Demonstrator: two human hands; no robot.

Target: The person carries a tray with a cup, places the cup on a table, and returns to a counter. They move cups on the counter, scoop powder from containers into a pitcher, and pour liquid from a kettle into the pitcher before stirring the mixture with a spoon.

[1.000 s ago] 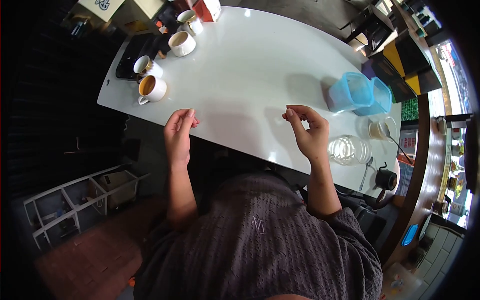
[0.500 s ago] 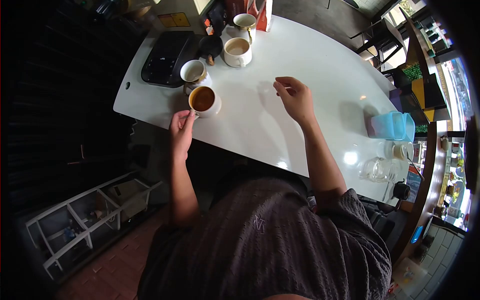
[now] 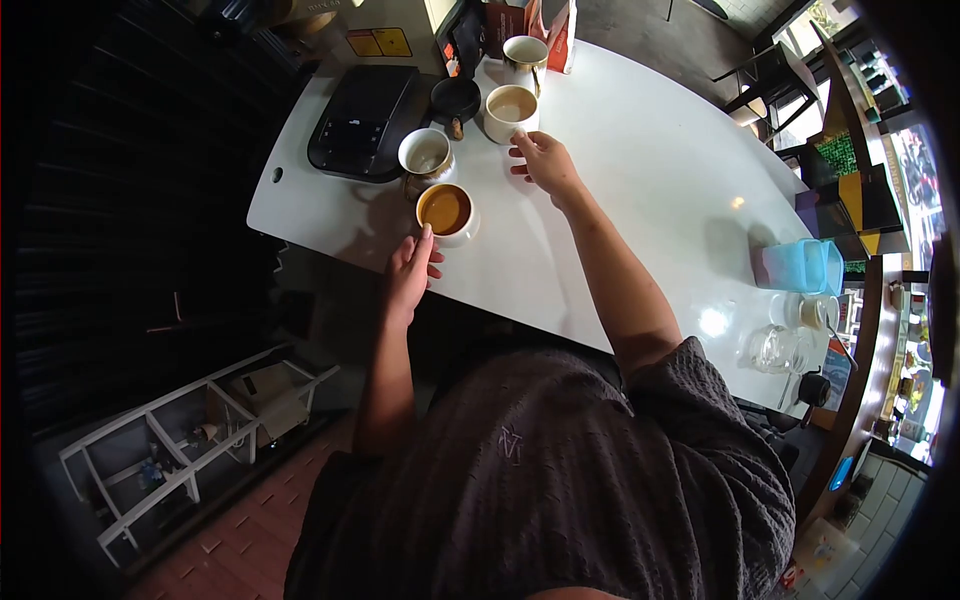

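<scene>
**Two Cups, One Hand at Each**

Left hand: positioned at the near edge of the white table. Its thumb meets the near side of the brown-filled cup, just below the rim. The other fingers are loosely curled and partly spread beneath. I cannot tell whether they close on a handle, as the hand covers that part.

Brown-filled cup: upright on the table, white outside, brown liquid inside.

Right hand: extended over the table. Thumb and forefinger are drawn close together at the near side of the cream cup; the remaining fingers are bent, with gaps between them. From where I stand, I cannot tell whether the fingertips have the handle pinched or only touch it.

Cream cup: upright, farther from the person than the brown-filled one, with pale beige contents.

Adjacent items: a gold-and-white cup stands just beyond the brown-filled cup. A black, wooden-handled object sits between a flat black device and the cream cup. A tall cup stands behind the cream cup, near a red-and-white bag. Blue containers and a clear jar occupy the table's right end, well apart from both hands.
</scene>
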